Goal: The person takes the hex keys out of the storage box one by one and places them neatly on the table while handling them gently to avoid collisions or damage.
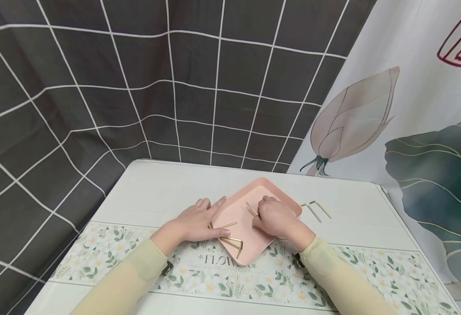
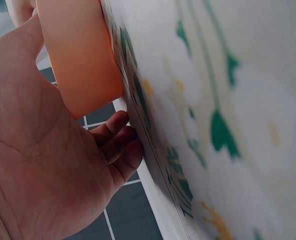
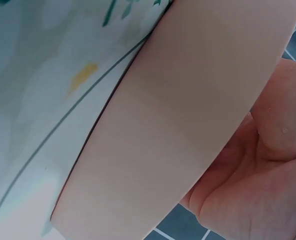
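A pink rectangular tray [image 1: 262, 186] lies turned cornerwise on the table. My left hand [image 1: 194, 223] rests at its left corner, index finger and thumb stretched along and over the rim. In the left wrist view the other fingers [image 2: 119, 140] bend loosely outside the tray wall [image 2: 80, 55]. Several gold L-shaped hex keys [image 1: 235, 240] lie in the tray by my left thumb. Inside the tray, my right hand [image 1: 275, 215] is curled round another gold hex key [image 1: 251, 208], whose end sticks out to the left. In the right wrist view the tray wall [image 3: 183, 100] hides its fingertips.
Two more gold hex keys [image 1: 320, 211] lie on the white table [image 1: 167, 188], just right of the tray. A floral printed strip [image 1: 108, 249] crosses the table's front. Behind hangs a dark gridded curtain [image 1: 191, 100], with a white patterned curtain [image 1: 356, 131] at the right.
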Tool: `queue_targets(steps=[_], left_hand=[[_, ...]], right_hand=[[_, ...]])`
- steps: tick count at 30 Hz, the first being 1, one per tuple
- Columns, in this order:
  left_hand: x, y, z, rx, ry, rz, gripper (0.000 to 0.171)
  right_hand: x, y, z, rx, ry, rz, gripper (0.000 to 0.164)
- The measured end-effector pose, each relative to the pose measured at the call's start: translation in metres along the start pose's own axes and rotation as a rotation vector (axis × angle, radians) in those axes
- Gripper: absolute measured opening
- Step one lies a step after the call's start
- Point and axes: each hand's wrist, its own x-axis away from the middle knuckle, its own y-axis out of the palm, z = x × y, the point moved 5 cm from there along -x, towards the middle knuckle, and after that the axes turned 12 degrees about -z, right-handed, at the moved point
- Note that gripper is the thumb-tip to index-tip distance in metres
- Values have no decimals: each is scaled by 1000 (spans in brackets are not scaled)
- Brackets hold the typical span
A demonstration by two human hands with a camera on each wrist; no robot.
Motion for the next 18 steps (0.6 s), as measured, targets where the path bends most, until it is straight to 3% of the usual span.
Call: queue_targets(steps=[18], left_hand=[[0, 0, 2, 2, 2, -5, 110]], right_hand=[[18, -16, 19, 8, -31, 139, 25]])
